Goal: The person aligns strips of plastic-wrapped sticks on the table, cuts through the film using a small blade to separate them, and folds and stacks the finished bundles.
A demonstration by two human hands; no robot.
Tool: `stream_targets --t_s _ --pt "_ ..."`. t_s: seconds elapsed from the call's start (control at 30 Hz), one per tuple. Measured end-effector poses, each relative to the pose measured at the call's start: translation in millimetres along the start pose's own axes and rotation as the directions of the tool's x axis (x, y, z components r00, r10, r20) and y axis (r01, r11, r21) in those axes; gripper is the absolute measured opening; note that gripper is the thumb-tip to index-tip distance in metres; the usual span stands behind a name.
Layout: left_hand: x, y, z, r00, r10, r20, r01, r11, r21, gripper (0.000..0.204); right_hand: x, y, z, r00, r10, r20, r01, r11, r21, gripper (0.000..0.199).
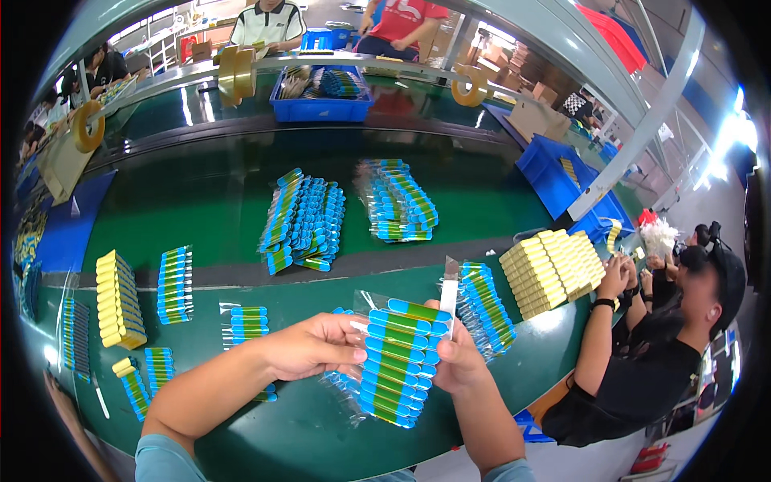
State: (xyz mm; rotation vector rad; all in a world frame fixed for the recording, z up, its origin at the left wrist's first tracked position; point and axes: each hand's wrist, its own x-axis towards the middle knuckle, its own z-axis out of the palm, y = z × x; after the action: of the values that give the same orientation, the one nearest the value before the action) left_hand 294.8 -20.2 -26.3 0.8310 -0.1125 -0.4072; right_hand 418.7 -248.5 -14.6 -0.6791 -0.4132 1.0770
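Observation:
Between my two hands is a clear-film pack of flat blue-and-green sticks (397, 365) with rounded ends, tilted over the bench. My left hand (325, 349) pinches its left edge, thumb on top. My right hand (459, 353) grips the right edge and also holds a slim white tool (449, 296) with a dull metallic tip, pointing away from me. Part of another wrapped pack (345, 386) shows beneath the held one. To the right of my right hand lies a row of similar packs (486, 309).
Heaps of packs (305, 221) lie on the green conveyor (217, 177) ahead. Yellow block stacks stand left (119, 297) and right (550, 269). A white stick-like tool (100, 399) lies at left. A metal rail with tape rolls (237, 75) crosses above. Close on my right, a co-worker (642, 361) handles yellow pieces.

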Motion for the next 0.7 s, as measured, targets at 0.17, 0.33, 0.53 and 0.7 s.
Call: stream_targets --t_s 0.17,0.33,0.53,0.7 --pt "-3.3 0.7 1.3 0.999 -0.035 -0.005 0.035 0.999 -0.015 0.034 1.1 10.9 -21.2 0.99 -0.017 0.141 -0.001 0.992 0.127 0.053" --pt "-2.5 -2.5 -2.2 0.993 -0.103 -0.049 0.102 0.995 -0.017 0.03 7.6 20.3 -7.3 0.991 0.033 0.13 -0.038 0.998 0.039 0.066" --pt "9.5 -2.0 15.2 0.984 -0.145 -0.099 0.136 0.986 -0.092 0.032 3.7 21.0 -5.4 0.999 0.032 0.031 -0.035 0.996 0.082 0.073" --pt "13.0 1.3 29.3 0.972 -0.167 -0.167 0.146 0.981 -0.129 0.044 4.1 23.5 -11.1 0.991 -0.015 0.13 0.003 0.996 0.092 0.066"
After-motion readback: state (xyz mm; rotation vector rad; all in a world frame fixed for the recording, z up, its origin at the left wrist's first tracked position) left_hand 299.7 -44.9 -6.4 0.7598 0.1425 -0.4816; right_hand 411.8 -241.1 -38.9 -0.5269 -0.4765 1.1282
